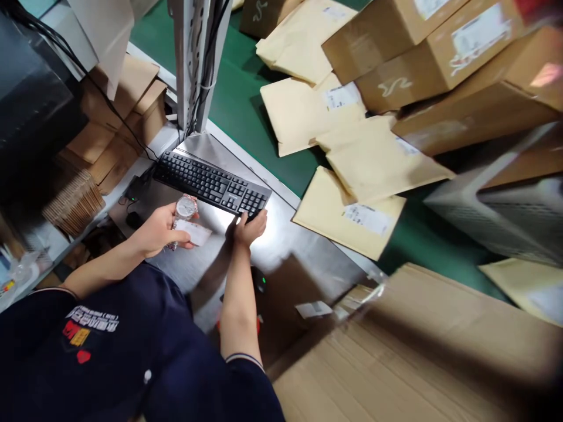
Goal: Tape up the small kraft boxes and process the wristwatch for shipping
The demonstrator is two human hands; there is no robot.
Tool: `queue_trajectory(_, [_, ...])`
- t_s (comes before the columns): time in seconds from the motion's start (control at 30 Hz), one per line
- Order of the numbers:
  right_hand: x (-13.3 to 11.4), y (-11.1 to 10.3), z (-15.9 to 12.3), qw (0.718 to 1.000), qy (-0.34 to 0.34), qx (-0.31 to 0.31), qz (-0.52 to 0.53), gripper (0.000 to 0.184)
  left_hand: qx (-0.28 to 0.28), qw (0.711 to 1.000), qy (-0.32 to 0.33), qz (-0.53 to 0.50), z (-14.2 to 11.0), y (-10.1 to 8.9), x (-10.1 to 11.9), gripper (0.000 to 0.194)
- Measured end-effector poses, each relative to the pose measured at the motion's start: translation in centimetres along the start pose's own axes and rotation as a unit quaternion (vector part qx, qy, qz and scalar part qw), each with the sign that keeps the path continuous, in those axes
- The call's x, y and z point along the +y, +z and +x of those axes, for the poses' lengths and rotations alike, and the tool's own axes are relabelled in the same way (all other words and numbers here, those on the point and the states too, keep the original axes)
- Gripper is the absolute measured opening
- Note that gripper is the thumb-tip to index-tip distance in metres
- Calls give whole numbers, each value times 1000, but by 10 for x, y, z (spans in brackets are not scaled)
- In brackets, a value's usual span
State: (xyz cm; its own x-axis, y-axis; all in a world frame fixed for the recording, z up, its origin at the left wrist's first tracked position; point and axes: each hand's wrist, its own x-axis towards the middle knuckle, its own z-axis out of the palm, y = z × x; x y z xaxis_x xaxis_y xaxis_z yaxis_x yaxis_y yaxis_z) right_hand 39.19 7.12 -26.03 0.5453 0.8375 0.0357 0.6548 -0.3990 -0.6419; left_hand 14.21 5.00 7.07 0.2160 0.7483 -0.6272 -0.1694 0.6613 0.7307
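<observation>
My left hand (163, 230) is closed on a wristwatch (186, 207) with a round pale dial and a metal band. The same fingers pinch a small white tag (199, 232). My right hand (251, 227) is at the near right corner of a black keyboard (206, 183), thumb by the number keys and fingers curled around the corner. The keyboard lies on a shiny metal tabletop (176, 258), just beyond the watch.
Right of a metal post (193, 64), a green conveyor belt (237, 99) carries several padded envelopes (308, 114) and cardboard boxes (433, 64). A large carton (396, 351) stands at lower right. Folded cardboard (73, 202) and a black mouse (133, 220) are at left.
</observation>
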Motion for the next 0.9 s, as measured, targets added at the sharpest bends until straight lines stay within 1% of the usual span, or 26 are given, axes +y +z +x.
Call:
queue_trajectory(0.13, [10, 5, -11, 999, -32, -1, 0, 72, -4, 1000, -5, 9, -2, -1, 2, 63])
queue_trajectory(0.23, [11, 6, -25, 999, -36, -7, -9, 67, -4, 1000, -13, 7, -2, -1, 3, 56])
queue_trajectory(0.33, [6, 1, -39, 998, -45, -14, -28, 60, -2, 1000, -22, 6, -3, -3, 4, 53])
queue_trajectory(0.43, [-2, -8, -45, 997, -47, -22, -60, 53, 3, 1000, -21, 13, -5, -6, 4, 52])
queue_trajectory(0.53, [-8, -17, -40, 994, -42, -25, -93, 48, 13, 1000, -19, 12, -6, -10, 4, 57])
queue_trajectory(0.63, [-12, -20, -30, 993, -46, -27, -109, 46, 20, 999, -26, 5, -6, -10, 5, 60])
queue_trajectory(0.77, [-19, -16, -15, 990, -73, -35, -118, 47, 19, 999, -42, 8, -3, -10, 5, 55])
queue_trajectory(0.9, [-28, -12, -5, 988, -88, -33, -127, 46, 20, 999, -32, 8, 2, -12, 1, 52])
